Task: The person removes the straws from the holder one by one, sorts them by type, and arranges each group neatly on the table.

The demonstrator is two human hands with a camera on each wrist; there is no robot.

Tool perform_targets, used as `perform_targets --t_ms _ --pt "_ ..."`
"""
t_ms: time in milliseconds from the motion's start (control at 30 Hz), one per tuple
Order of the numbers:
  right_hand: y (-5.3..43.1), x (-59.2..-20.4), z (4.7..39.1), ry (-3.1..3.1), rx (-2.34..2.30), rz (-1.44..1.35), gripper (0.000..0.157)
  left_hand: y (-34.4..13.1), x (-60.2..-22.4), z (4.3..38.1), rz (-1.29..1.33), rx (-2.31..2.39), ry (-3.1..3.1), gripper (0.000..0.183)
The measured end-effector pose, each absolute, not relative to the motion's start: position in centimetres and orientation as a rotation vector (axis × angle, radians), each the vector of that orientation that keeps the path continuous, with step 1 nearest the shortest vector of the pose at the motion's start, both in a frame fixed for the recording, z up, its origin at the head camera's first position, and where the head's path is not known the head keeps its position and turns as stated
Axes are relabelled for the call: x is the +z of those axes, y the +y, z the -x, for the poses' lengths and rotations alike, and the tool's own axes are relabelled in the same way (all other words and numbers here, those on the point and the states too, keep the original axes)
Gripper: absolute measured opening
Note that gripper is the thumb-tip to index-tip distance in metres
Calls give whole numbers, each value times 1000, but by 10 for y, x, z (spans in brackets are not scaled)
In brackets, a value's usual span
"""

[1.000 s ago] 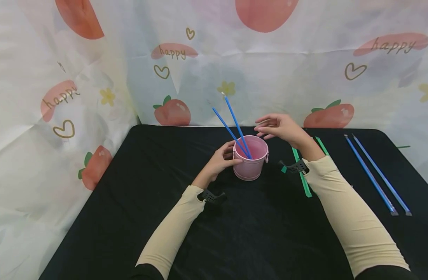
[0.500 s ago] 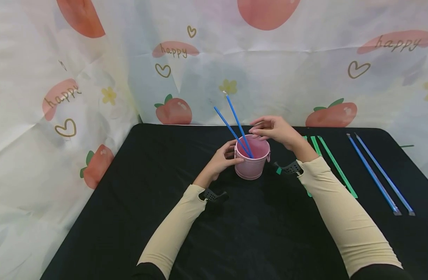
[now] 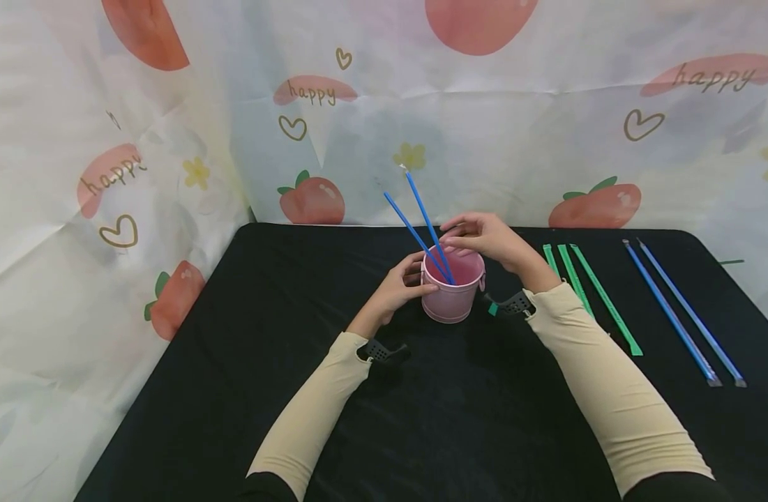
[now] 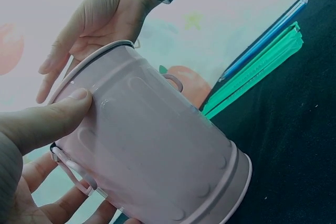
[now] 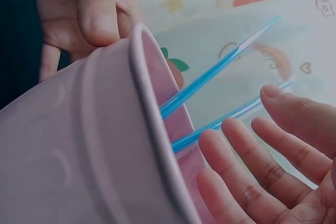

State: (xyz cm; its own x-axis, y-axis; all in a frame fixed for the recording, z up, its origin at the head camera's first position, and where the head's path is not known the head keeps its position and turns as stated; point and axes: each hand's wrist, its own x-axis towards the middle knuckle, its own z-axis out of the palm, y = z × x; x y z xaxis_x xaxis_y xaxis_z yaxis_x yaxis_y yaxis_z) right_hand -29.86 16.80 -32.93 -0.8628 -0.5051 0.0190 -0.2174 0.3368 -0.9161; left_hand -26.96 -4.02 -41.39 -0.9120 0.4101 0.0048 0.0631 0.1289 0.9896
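A pink metal bucket (image 3: 449,303) stands on the black table, with two blue straws, the left one (image 3: 407,223) and the right one (image 3: 421,209), leaning left out of its mouth. My left hand (image 3: 391,289) holds the bucket's left side, its thumb (image 4: 58,116) on the wall near the rim and fingers round behind, by the handle loop. Over the far right of the rim is my right hand (image 3: 484,240). Its fingers extend loosely beside the straws in the right wrist view and hold nothing; whether they touch a straw, I cannot tell.
Right of the bucket, several green straws (image 3: 605,300) lie on the table, partly hidden by the right forearm. Two more blue straws (image 3: 665,307) lie farther right. A printed cloth (image 3: 484,139) hangs along the table's back edge.
My right hand has moved left, from beside the bucket to above its rim near the straws, uncovering more of the green straws. The left hand and bucket stay in place.
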Motion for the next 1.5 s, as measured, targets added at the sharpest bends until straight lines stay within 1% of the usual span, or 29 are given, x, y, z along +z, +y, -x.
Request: perform_targets --t_ms 200,467,600,767,1067,1500 --pt "165 -332 300 2330 -1530 663 39 -41 -412 269 -465 1856 2099 66" --pt "160 -336 302 2342 -1491 649 39 -43 -386 252 -462 1844 2086 65" --pt "157 -336 301 2338 -1477 651 39 -43 -383 249 -459 1845 2084 65" --pt "153 -337 301 2338 -1453 653 38 -43 -386 252 -471 1836 2087 65" --pt "149 -338 300 2385 -1407 657 37 -41 -412 269 -457 1855 2106 66" --pt "147 -342 299 2421 -1383 687 32 -40 -413 269 -446 1861 2135 63"
